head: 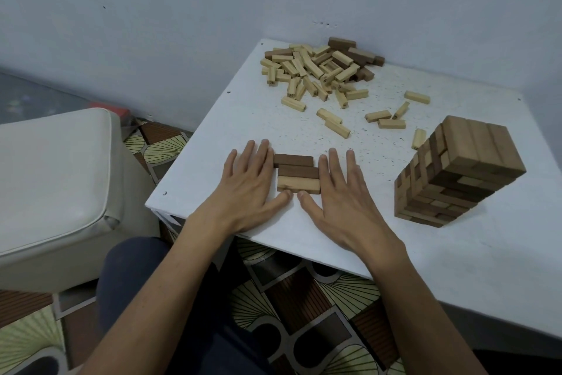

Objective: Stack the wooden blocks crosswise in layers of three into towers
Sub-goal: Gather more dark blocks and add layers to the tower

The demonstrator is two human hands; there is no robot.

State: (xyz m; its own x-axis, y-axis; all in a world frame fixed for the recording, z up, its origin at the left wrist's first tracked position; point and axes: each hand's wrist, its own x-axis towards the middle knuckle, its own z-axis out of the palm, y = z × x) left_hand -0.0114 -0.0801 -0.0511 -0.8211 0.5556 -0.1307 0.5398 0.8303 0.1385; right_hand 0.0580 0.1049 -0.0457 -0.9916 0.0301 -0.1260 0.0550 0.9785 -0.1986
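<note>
light: dim, even, cool | shadows: faint, soft | focus: fairly sharp | edges: bowed by wide-angle lens

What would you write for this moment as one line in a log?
left hand open, flat beside three-block layer | right hand open, flat opposite | finished tower right | loose pile behind

We see bare bench [349, 234] near us; the tower [456, 171] blocks the right, the loose pile [319, 70] crowds the far edge.
</note>
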